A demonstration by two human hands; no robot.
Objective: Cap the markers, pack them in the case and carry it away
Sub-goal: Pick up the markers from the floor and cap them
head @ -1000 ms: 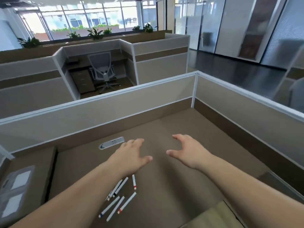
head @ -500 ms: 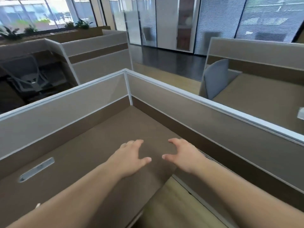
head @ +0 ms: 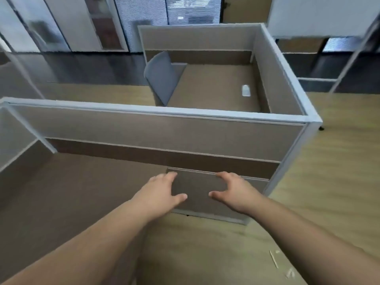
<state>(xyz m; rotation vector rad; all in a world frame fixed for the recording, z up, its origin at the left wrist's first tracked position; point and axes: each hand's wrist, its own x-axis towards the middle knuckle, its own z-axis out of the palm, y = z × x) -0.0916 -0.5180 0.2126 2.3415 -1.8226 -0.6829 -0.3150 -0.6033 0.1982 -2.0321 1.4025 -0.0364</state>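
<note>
Two bare forearms reach forward over a brown desk (head: 61,192). The left hand (head: 159,191) and right hand (head: 236,192) hover palm-down near the desk's right edge, side by side with a gap between them, fingers spread and holding nothing. No markers or case appear anywhere in view. A grey partition (head: 164,132) runs along the desk's far edge. Wood-look floor (head: 329,182) lies to the right.

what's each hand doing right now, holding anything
Left hand: open, fingers spread, holding nothing.
Right hand: open, fingers spread, holding nothing.
No markers or case in view.
</note>
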